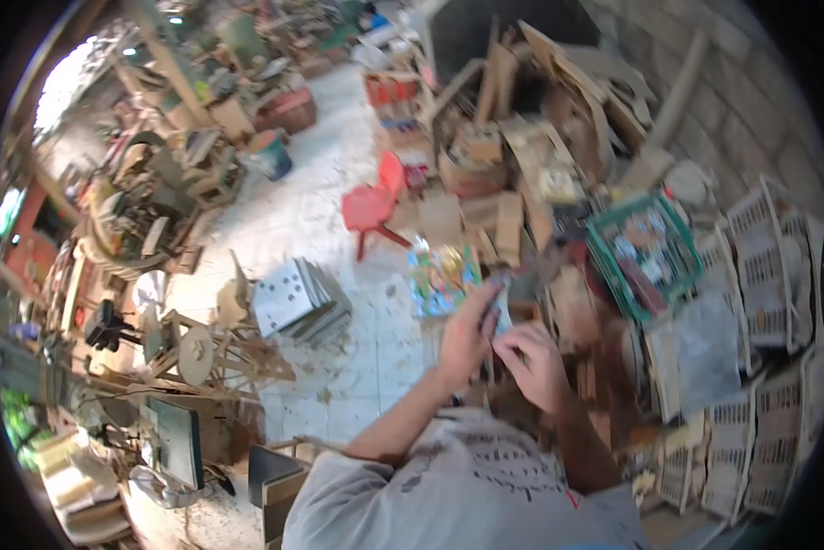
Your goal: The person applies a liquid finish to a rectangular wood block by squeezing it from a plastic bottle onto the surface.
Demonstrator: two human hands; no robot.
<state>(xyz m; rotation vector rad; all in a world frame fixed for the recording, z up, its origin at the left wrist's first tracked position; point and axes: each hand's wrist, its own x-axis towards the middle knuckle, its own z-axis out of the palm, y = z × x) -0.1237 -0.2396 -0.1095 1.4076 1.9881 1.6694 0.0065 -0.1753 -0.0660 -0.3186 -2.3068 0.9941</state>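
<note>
My left hand (pixel 467 337) is held up in front of my chest, with its fingers bunched together around something small and partly dark that is too blurred to name. Close beside it, my right hand (pixel 535 365) has its fingers curled in a pinch near the same spot; what they hold, if anything, is hidden. Just beyond my left fingertips lies a brightly patterned, colourful flat piece (pixel 441 278). A green plastic crate (pixel 681 231) filled with mixed small items stands to the right of my hands.
A red plastic chair (pixel 371 206) stands ahead. To the left on the tiled floor is a stack of white panels with dark spots (pixel 288 298). Pale slatted crates (pixel 760 261) line the right side. Wood scraps (pixel 499 78) are heaped at the back.
</note>
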